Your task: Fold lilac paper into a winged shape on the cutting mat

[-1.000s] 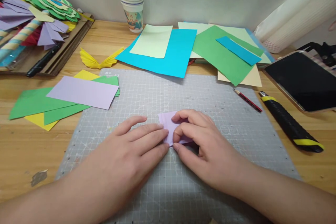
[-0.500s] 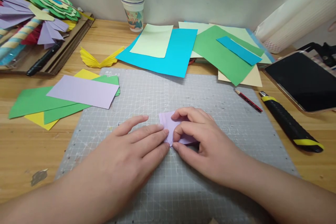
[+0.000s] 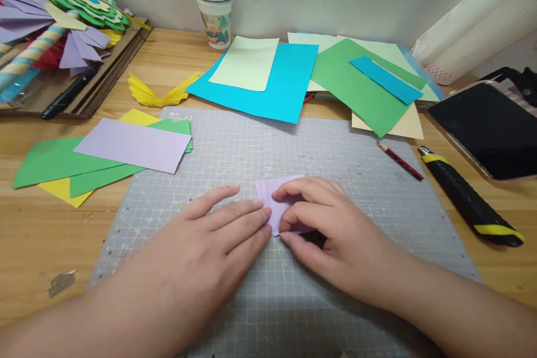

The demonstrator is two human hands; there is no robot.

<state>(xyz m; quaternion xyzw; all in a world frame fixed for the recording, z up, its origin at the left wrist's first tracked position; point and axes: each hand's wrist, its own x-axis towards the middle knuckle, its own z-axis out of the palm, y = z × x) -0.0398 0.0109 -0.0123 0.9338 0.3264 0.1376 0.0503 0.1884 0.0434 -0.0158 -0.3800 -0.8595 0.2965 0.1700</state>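
Observation:
A small piece of light purple paper [image 3: 277, 185] lies on the grey cutting mat [image 3: 260, 307], with narrow creases along its left side. My left hand [image 3: 218, 238] lies flat, its fingers stretched out and their tips on the paper's left edge. Curled over the paper from the other side is my right hand [image 3: 327, 224], thumb and index finger pinching its near edge. The right hand covers much of the paper's right part. At the mat's upper left, a flat purple strip [image 3: 134, 145] rests across green strips [image 3: 54, 162] and yellow paper [image 3: 69, 193].
Behind the mat lie blue [image 3: 289, 89], pale [image 3: 245, 64] and green sheets [image 3: 356, 84]. A pencil [image 3: 400, 161], a utility knife [image 3: 470, 201] and a phone [image 3: 486, 128] are at right. Stacked paper cups [image 3: 216, 22], a yellow pleated paper [image 3: 161, 92] and cardboard with paper crafts [image 3: 113, 67] stand further back.
The right hand has shifted very slightly to the right, and more of the purple paper's far edge shows. The left hand keeps its place. The whole view has moved a little.

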